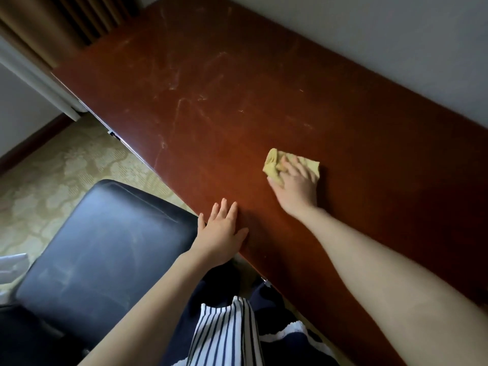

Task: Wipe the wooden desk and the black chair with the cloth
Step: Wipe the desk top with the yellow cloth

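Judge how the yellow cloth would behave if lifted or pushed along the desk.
The cloth is bunched in soft folds, so probably floppy and light. Under the right hand it would likely slide over the smooth desk rather than roll.

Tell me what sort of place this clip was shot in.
Probably a hotel room or a similar furnished room: a long wooden desk set against a plain wall, a black chair beside it, patterned carpet underfoot and pleated curtains at the far end.

The cloth point(273, 160) lies under the right hand point(297, 186) on the desk point(237, 88). The left hand point(221, 233) rests on the desk's edge, nearer and leftward; the chair point(105, 247) stands just left of it.
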The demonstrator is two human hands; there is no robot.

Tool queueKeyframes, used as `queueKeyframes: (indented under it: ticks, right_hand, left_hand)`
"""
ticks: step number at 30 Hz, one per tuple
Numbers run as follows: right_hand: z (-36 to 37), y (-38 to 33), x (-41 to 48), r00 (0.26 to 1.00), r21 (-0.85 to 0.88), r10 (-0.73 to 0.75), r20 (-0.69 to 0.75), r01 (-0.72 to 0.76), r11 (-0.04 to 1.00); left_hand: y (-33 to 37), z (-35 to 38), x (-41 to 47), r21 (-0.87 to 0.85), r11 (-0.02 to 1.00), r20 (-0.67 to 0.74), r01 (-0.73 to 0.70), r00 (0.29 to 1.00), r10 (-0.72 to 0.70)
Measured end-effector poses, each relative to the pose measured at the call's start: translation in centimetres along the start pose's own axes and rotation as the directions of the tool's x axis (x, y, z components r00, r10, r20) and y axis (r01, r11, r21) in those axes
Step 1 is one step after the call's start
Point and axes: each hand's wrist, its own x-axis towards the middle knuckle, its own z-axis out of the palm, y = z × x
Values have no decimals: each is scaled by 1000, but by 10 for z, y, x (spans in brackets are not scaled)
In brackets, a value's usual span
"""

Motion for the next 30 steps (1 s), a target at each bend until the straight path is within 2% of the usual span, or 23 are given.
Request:
queueKeyframes:
  ticks: [6,13,17,19,22,25,30]
  right_hand:
    - [17,-2,-92,928,18,-372,21,372,928]
    - [6,51,-165,836,89,-536,118,529,844]
    - [-13,100,-179,723,37,-660,203,669,743]
    - [-28,127,-179,701,-3,-663,262,687,726]
    - [-48,156,-167,753,-68,-616,231,644,762]
    - [-65,179,-147,829,-90,-530,178,550,830]
    - [-81,195,-107,903,-155,-373,212,408,900]
  left_hand:
    - [3,6,-7,-153,986,-61,65,995,-75]
    - [30,33,-13,-213,976,-152,54,985,-88]
    - [47,45,-13,-179,984,-159,7,987,-36]
    - [56,49,-11,-135,991,-139,-5,990,-14]
    - [64,49,-9,-75,997,-111,-24,994,15]
    - [70,45,-6,57,997,-81,-55,995,60]
    - [72,40,-5,268,962,-8,-53,998,57]
